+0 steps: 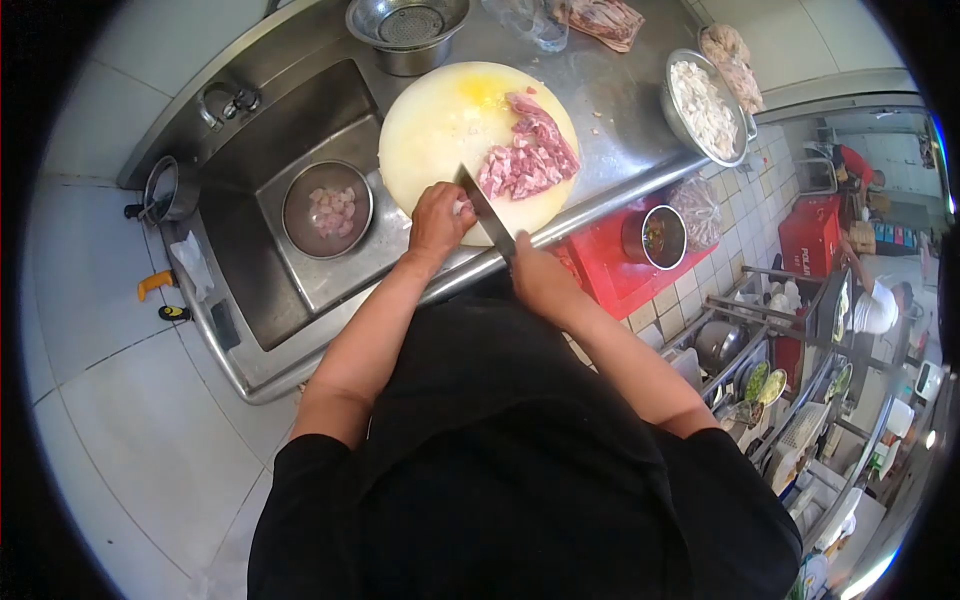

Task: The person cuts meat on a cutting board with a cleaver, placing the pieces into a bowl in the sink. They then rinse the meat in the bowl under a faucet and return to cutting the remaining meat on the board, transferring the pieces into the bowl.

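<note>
A round white cutting board (425, 120) lies on the steel counter. Cut pink meat (525, 165) is heaped on its right side, with a longer strip running up from the pile. My right hand (540, 280) is closed around the handle of a cleaver (487, 212), whose blade slants up and left over the board's near edge. Just left of the blade, my left hand (440, 220) has its fingers curled on a small pale piece (460, 207), mostly hidden by the fingers.
The sink (270, 215) at left holds a bowl (300, 235) of pale pieces in water. A colander (400, 30) stands behind the board. At right are a bowl of white strips (705, 110), a red surface (620, 290) with a metal pot (655, 238), and distant people.
</note>
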`<action>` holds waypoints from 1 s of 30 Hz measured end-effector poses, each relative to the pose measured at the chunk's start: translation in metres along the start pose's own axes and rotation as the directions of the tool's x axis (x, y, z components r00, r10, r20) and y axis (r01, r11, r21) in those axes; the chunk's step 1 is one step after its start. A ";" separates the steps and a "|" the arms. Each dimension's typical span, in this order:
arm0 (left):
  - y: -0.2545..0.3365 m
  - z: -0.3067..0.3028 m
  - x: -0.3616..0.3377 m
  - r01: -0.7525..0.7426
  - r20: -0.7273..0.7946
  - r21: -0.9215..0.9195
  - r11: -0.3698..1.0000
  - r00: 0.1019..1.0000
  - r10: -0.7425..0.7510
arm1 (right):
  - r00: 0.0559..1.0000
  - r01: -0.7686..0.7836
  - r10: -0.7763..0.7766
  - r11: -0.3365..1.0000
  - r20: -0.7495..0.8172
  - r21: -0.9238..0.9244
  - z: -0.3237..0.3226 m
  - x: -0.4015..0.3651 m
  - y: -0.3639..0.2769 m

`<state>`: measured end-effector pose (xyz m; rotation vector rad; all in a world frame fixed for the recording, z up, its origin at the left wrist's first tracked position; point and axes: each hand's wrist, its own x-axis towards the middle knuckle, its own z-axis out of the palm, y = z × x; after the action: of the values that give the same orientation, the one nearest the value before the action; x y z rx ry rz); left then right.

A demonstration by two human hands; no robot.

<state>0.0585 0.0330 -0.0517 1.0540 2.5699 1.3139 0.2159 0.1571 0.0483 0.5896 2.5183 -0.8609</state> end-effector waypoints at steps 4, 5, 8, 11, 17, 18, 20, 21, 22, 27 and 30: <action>-0.004 -0.002 0.003 -0.042 0.015 0.024 0.999 0.999 0.041 | 0.998 0.043 -0.043 0.999 -0.049 0.013 -0.002 0.011 -0.007; -0.004 -0.002 0.005 -0.058 0.017 0.027 0.998 0.998 0.057 | 0.997 0.052 -0.051 0.999 -0.050 0.015 -0.002 0.012 -0.008; -0.007 -0.010 0.012 0.035 -0.014 0.013 0.999 0.999 -0.035 | 0.999 -0.019 0.019 1.000 -0.026 -0.001 0.001 -0.021 0.015; -0.024 -0.027 0.022 0.071 -0.070 0.056 0.996 0.995 -0.067 | 0.996 0.046 -0.047 0.999 -0.082 -0.011 -0.003 -0.035 0.031; -0.026 -0.025 0.030 0.330 -0.081 -0.288 0.899 0.927 -0.366 | 0.943 -0.023 0.086 0.981 -0.322 0.195 -0.026 -0.042 0.021; -0.013 -0.019 0.033 0.394 0.052 -0.356 0.847 0.914 -0.403 | 0.932 -0.033 0.104 0.978 -0.347 0.206 -0.028 -0.044 0.027; -0.017 0.017 0.038 0.211 0.025 -0.265 0.941 0.977 -0.213 | 0.905 0.002 0.115 0.961 -0.409 0.275 -0.031 -0.047 0.040; -0.009 0.030 0.042 0.110 0.010 -0.207 0.972 0.994 -0.111 | 0.877 0.042 0.128 0.940 -0.463 0.339 -0.032 -0.049 0.048; 0.000 0.045 0.045 0.099 0.013 -0.212 0.972 0.995 -0.099 | 0.858 0.073 0.124 0.931 -0.499 0.358 -0.031 -0.048 0.058; 0.090 0.062 0.066 0.056 0.147 0.300 0.952 0.984 -0.104 | 0.843 -0.022 0.267 0.884 -0.466 0.467 -0.027 -0.057 0.096; 0.088 0.076 0.079 0.033 0.207 0.390 0.920 0.971 -0.123 | 0.854 -0.045 0.280 0.879 -0.438 0.475 -0.014 -0.059 0.109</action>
<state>0.0732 0.1682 -0.0161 1.0647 2.7143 0.6332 0.3167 0.2294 0.0368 1.3161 2.6409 -1.3887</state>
